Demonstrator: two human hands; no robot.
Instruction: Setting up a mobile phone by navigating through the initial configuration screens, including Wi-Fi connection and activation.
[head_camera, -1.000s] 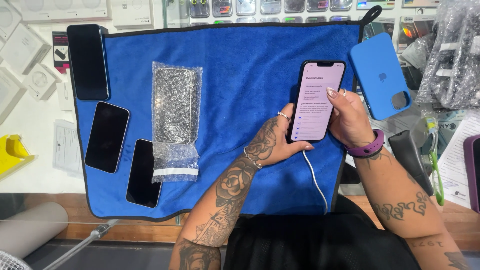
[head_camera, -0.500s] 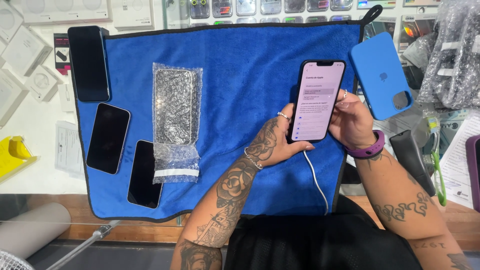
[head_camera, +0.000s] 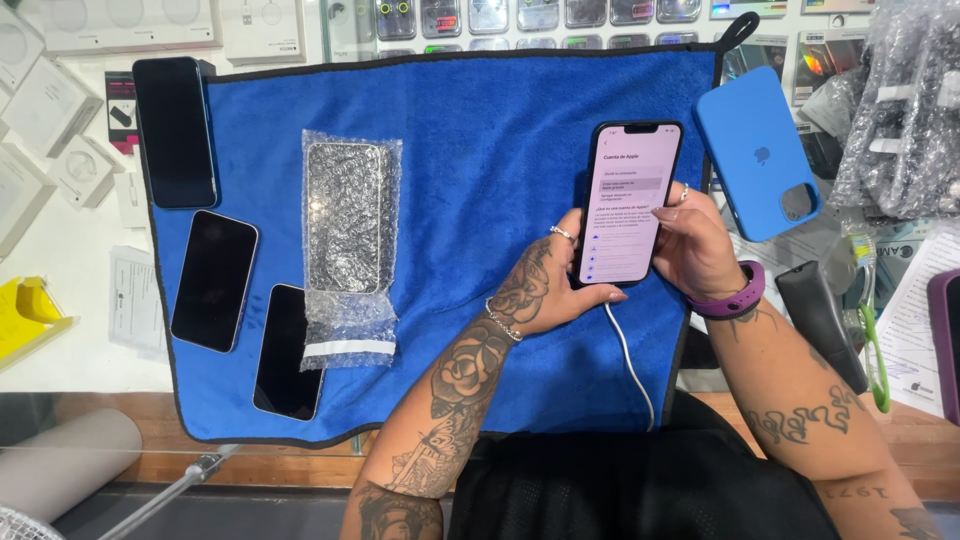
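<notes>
Lit phone (head_camera: 628, 203) above blue towel (head_camera: 470, 130)

Phone shop or repair counter. Indicated by a glass display case (head_camera: 500, 20) with boxed accessories beneath, a blue work cloth (head_camera: 470, 150) spread on top, three dark phones (head_camera: 213, 280) laid in a row, a bubble-wrapped phone (head_camera: 347, 215), a blue phone case (head_camera: 755, 150), and bagged stock (head_camera: 900, 110) at right.

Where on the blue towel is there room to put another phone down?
The widest bare stretch of the blue towel lies between the bubble-wrapped phone and the lit phone held in both hands. The strip along the near edge is free too. The towel's left side is crowded with three dark phones.
</notes>
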